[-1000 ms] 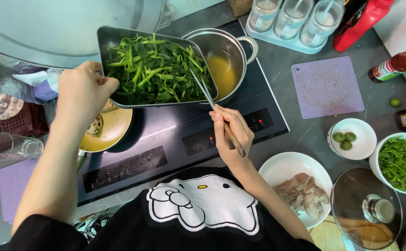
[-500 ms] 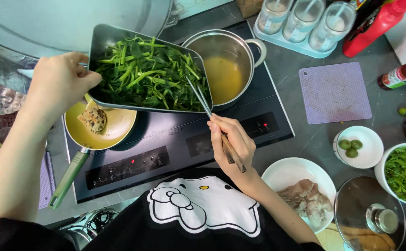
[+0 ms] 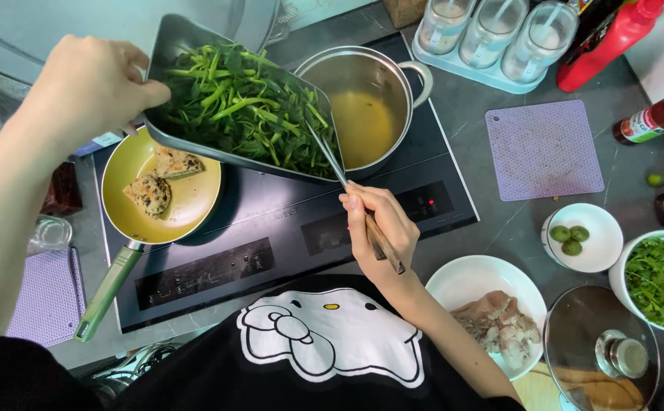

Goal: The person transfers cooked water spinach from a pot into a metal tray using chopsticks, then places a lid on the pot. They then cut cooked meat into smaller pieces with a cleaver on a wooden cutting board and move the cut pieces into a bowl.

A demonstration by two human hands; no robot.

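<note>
My left hand [image 3: 92,87] grips the rim of a grey metal tray [image 3: 166,42] full of long green vegetables [image 3: 244,106], held tilted above the black induction hob [image 3: 271,228]. My right hand [image 3: 378,228] holds a pair of long chopsticks [image 3: 347,186] whose tips reach into the greens at the tray's lower edge. Right behind the tray stands a steel pot [image 3: 366,103] with yellowish broth. A yellow frying pan [image 3: 187,202] with a green handle holds two fried pieces, left of the tray.
A white plate of pale meat [image 3: 492,312], a glass lid [image 3: 602,350], a small bowl of green fruits [image 3: 583,237] and a bowl of chopped herbs [image 3: 663,280] lie at right. A purple mat [image 3: 543,148], jars [image 3: 492,30] and sauce bottles [image 3: 655,118] stand behind.
The tray has swung further over toward the pot and tilted more. The frying pan with its fried pieces has come into full view beneath. My right hand keeps the chopsticks in the greens.
</note>
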